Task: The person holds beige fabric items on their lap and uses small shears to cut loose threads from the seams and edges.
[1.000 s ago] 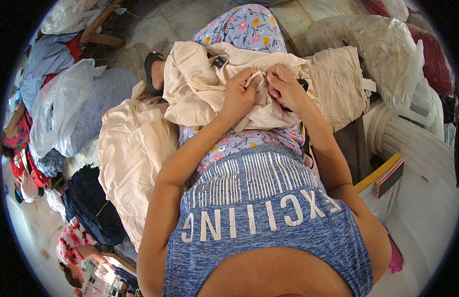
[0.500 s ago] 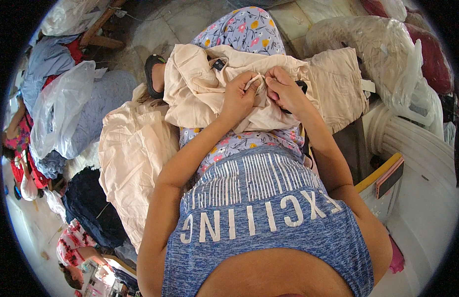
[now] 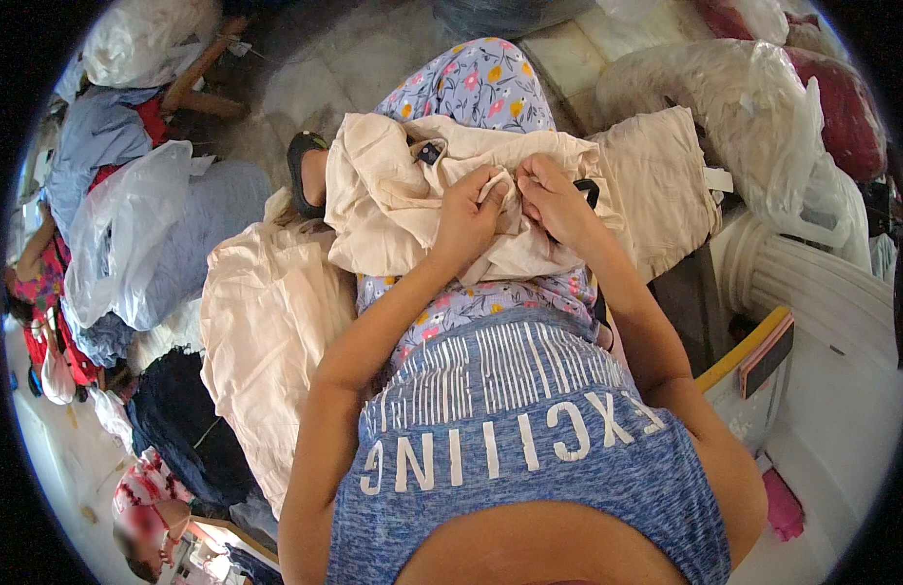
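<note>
A cream cloth garment [image 3: 378, 195] lies bunched across my lap, over flowered trousers [image 3: 476, 83]. My left hand [image 3: 469, 219] pinches a fold of it between thumb and fingers. Close beside it, my right hand [image 3: 557, 203] is also closed on the same fold, its fingertips a little apart from the left ones. A black loop [image 3: 588, 192] sticks out by the back of my right hand; the rest of it is hidden, so I cannot tell what it is. A small dark tag [image 3: 429, 153] shows on the garment.
More cream garments lie at left [image 3: 271, 341] and a folded cream piece [image 3: 661, 185] at right. Plastic-wrapped bundles [image 3: 700, 93] stand at far right, a blue bundle [image 3: 203, 219] at left. A phone [image 3: 766, 356] rests at right. Another person [image 3: 149, 507] is at lower left.
The whole view has shifted slightly, so lap and hands appear a little lower. Both hands keep their pinch on the cream garment, with only slight finger movement.
</note>
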Tool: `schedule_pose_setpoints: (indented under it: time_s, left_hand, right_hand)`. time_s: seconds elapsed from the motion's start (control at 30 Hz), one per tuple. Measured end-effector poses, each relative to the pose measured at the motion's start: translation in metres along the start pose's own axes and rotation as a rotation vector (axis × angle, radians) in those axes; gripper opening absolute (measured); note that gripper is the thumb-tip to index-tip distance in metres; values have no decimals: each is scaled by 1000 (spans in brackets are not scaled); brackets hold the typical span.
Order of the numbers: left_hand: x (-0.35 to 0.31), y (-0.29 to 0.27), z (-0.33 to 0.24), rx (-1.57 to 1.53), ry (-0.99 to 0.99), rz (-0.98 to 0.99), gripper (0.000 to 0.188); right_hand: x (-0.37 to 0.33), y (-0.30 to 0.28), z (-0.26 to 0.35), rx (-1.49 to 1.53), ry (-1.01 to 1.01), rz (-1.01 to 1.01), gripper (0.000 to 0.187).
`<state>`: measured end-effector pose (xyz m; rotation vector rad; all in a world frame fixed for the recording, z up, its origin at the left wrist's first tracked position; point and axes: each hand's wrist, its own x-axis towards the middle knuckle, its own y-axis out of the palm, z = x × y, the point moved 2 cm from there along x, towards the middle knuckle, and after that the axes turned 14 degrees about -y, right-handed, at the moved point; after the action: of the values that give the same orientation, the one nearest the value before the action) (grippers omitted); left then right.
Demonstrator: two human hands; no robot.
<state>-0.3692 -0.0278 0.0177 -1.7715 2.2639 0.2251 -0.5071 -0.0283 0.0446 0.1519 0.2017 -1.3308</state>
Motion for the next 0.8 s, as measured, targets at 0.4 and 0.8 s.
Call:
schedule_pose_setpoints:
  time_s: [0.4, 0.8]
  left_hand:
    - [-9, -8, -7, 178, 320, 69, 10]
    - [-7, -25, -12, 44, 77, -17, 10]
  right_hand:
    - [20, 4, 36, -670, -395, 52, 12]
    - [28, -5, 17, -716, -450, 149, 13]
